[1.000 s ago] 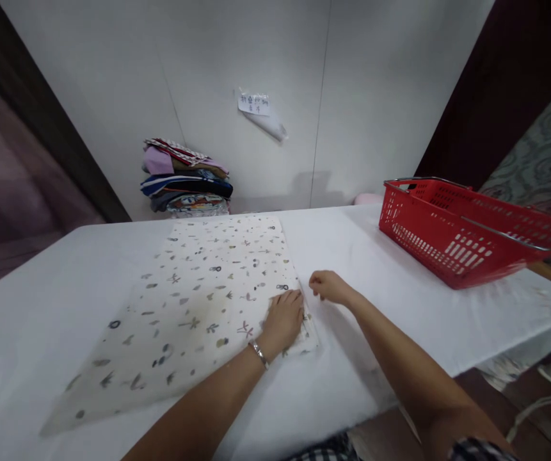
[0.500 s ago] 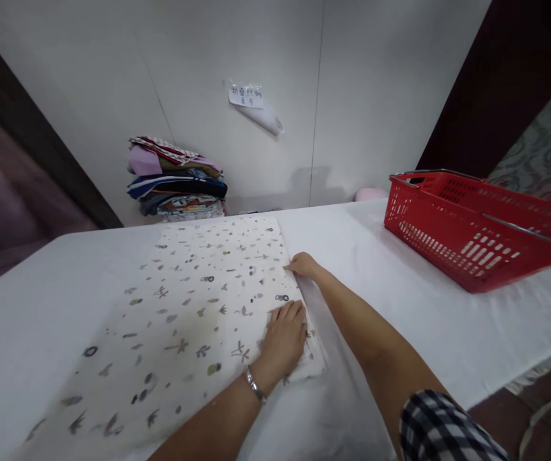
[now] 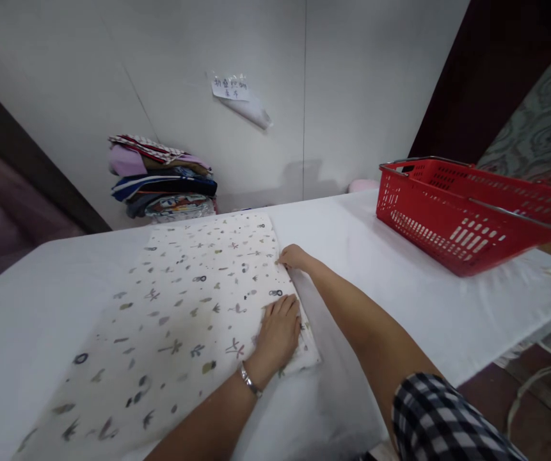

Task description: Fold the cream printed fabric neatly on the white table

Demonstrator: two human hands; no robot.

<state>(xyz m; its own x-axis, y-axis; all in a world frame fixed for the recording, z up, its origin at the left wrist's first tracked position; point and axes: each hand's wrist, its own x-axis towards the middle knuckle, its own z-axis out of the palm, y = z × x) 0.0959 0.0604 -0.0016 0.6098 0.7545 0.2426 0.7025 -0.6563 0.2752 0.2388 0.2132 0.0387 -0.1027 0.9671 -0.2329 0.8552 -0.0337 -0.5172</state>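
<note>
A white cloth [image 3: 179,320] printed with small plants and birds is spread over the white-covered table, its right side folded in layers. My left hand [image 3: 279,330], with a silver bracelet at the wrist, rests palm down on the cloth near the layered right edge, fingers extended. Farther up that same edge, my right hand [image 3: 295,257] pinches the cloth's border between thumb and fingers. A checked sleeve covers my right upper arm.
A red plastic basket [image 3: 471,214] with metal handles stands on the table [image 3: 352,256] at the right. Folded fabrics [image 3: 164,176] are stacked at the back left against the wall. A paper sign [image 3: 231,88] hangs above.
The view has shifted slightly, so everything sits a little farther left and higher. Both hands keep nearly the same places on the cloth.
</note>
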